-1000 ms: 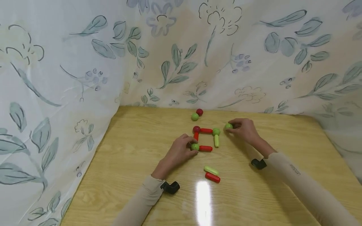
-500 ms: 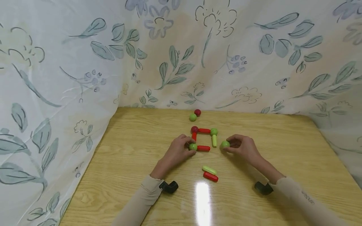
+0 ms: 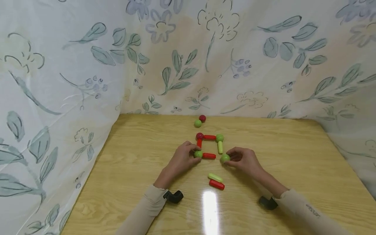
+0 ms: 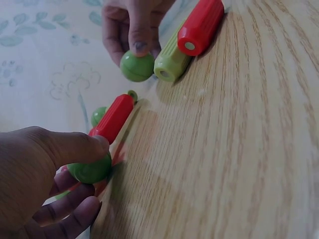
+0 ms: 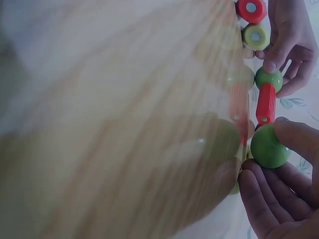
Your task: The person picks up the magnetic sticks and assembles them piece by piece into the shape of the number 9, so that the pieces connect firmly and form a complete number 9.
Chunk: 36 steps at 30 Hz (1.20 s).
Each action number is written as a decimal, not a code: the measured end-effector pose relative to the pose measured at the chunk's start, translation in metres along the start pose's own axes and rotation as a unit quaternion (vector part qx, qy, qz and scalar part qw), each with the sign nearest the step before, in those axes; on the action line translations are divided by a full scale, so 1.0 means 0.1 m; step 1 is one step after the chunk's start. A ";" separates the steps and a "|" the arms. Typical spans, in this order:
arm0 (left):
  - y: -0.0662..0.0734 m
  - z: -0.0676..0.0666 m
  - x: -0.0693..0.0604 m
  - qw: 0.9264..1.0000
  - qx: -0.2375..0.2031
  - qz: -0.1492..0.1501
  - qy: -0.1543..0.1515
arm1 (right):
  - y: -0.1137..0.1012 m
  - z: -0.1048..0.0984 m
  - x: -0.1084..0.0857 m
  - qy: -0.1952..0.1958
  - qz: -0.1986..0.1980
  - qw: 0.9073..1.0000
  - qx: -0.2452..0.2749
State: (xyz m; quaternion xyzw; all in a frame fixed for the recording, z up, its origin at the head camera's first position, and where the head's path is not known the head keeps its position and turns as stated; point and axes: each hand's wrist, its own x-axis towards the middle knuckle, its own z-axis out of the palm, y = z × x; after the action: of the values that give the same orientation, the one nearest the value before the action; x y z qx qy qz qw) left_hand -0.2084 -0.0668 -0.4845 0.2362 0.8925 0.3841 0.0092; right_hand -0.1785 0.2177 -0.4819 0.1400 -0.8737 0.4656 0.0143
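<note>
- Left hand (image 3: 182,158): pinching glossy green plastic ball (image 3: 198,154).
- Red faceted plastic rod (image 3: 209,156): touching that ball, right end bare.
- Right hand (image 3: 245,161): pinching second glossy green plastic ball (image 3: 225,158), brought closer, now just beside bare end; corner gap seemingly narrowed.

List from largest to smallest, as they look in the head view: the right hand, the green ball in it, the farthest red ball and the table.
1. Table
2. Right hand
3. Green ball
4. Farthest red ball; it lies farther from the camera, so true size is unsure.
</note>
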 end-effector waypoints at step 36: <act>0.01 0.06 -0.04 1.000 -0.010 0.017 0.003 | -0.07 0.04 0.03 0.038 0.002 0.999 -0.024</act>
State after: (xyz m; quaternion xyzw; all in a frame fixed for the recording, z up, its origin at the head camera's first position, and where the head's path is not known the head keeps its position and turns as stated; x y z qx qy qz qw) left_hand -0.2038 -0.0641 -0.4884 0.2505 0.8843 0.3940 0.0025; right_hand -0.1798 0.2105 -0.4780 0.1200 -0.8840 0.4491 0.0496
